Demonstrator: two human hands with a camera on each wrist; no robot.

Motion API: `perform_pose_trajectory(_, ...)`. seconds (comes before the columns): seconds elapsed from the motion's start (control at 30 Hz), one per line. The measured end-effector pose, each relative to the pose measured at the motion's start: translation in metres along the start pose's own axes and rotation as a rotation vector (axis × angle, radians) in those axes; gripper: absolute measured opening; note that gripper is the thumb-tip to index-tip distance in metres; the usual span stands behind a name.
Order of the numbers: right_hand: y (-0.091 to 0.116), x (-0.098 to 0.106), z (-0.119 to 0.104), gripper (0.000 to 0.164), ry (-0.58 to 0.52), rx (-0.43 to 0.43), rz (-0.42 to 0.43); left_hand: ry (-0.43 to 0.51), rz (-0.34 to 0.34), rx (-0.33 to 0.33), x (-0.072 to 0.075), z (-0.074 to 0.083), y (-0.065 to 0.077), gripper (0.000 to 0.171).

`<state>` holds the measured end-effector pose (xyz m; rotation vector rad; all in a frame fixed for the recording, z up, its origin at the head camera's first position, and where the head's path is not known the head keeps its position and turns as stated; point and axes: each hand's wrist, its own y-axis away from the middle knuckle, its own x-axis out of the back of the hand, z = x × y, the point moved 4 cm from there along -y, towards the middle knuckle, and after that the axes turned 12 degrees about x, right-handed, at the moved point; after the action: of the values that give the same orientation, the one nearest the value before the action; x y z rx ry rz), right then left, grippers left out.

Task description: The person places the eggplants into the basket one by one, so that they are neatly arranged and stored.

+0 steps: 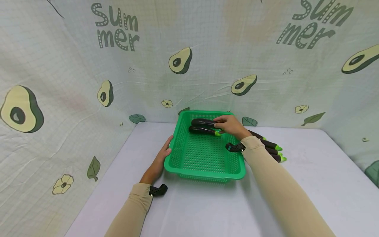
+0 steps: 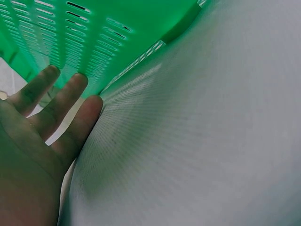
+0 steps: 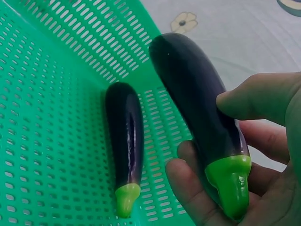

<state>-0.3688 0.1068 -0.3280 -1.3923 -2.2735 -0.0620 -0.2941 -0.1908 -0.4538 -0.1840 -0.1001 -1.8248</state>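
Observation:
A green perforated plastic basket stands on the white table. My right hand is over its far right part and holds a dark purple eggplant, thumb on one side and fingers beneath, the green stem end near the palm. Another eggplant lies in the basket by the far wall, its green stem pointing right. At the basket's left side, my left hand touches the outer wall; in the left wrist view its fingers are spread and fairly straight against the perforated side.
Several more eggplants lie on the table just right of the basket, partly hidden by the right forearm. A pale cloth printed with avocados and leaves hangs behind and beside the white table.

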Motion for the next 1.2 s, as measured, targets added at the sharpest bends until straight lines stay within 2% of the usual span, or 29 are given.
perform_pose_trajectory(0.1,-0.003,0.000,0.003,0.045,0.019,-0.012,-0.012,-0.002,0.002,0.003,0.000,0.000,0.000,0.067)
perform_pose_trajectory(0.4,-0.020,0.003,0.036,0.047,-0.020,-0.012,0.003,-0.006,0.007,-0.006,0.001,-0.002,-0.001,0.065)
perform_pose_trajectory(0.7,-0.024,-0.001,0.038,0.041,0.007,0.002,0.014,-0.021,0.016,-0.008,0.002,-0.003,-0.001,0.065)
perform_pose_trajectory(0.93,-0.029,-0.006,0.042,0.039,0.002,-0.030,0.022,-0.016,0.016,-0.005,0.002,-0.002,-0.001,0.065)
perform_pose_trajectory(1.2,-0.032,-0.011,0.045,0.041,0.030,-0.032,-0.012,-0.013,0.004,-0.008,0.002,-0.004,-0.002,0.062)
